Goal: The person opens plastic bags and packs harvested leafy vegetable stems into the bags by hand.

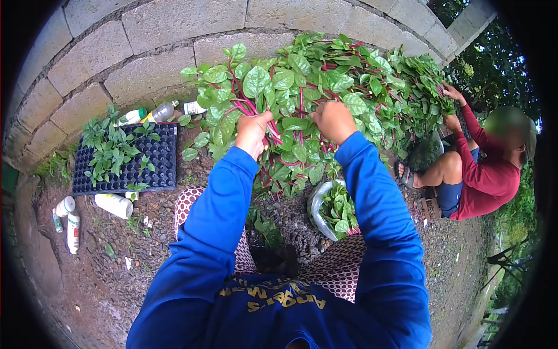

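A long heap of leafy greens with red-purple stems (337, 81) lies along the foot of the block wall. My left hand (253, 132) is closed round a bunch of red stems (245, 104), whose broad leaves fan out above it. To its right, my right hand (335, 121) is closed at the heap, its fingertips pinched together among leaves and stems; what it grips is too small to make out. Below my right forearm, a plastic-lined container (318, 210) holds cut greens (339, 208).
A co-worker in a red shirt (487, 177) crouches at the right, hands on the heap. At left stand a black seedling tray (165, 168) with seedlings (116, 145) and several bottles, one white (114, 205). Behind runs a block wall (174, 26).
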Demonstrator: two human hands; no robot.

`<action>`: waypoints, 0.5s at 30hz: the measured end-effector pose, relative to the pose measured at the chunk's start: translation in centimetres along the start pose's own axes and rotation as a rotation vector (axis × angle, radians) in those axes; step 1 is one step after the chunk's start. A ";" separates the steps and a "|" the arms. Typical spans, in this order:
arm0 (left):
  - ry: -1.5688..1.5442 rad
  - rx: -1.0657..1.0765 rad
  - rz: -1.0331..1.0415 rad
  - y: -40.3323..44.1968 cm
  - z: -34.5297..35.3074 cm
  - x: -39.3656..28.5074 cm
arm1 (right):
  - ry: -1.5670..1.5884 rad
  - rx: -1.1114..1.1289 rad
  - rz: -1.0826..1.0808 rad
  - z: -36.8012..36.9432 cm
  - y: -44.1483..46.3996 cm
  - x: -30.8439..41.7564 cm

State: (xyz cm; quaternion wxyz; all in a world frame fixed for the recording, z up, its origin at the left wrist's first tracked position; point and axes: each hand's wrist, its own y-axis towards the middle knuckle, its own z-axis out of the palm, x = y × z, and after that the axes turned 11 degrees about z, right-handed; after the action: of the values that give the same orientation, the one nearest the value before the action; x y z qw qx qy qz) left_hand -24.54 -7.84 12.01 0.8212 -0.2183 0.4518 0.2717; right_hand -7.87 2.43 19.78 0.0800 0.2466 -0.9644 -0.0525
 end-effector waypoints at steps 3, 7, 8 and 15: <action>-0.081 0.141 -0.033 0.0 -0.2 -0.9 | 0.338 0.210 0.267 5.1 0.1 -0.8; -0.107 0.183 -0.109 -0.1 -0.6 -3.0 | 0.988 0.601 0.611 6.6 -0.8 0.3; -0.062 0.184 -0.132 -0.2 -0.7 -3.8 | 1.079 0.597 0.663 6.8 -1.0 0.8; 0.067 0.157 -0.097 -1.5 -0.6 -5.3 | 1.323 0.691 0.780 7.0 1.6 0.1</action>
State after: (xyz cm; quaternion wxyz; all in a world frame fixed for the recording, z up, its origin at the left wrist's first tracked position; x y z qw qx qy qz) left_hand -26.35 -10.69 16.47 0.8323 -0.1838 0.4880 0.1878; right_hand -9.95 4.17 13.14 0.5612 -0.1136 -0.6967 0.4322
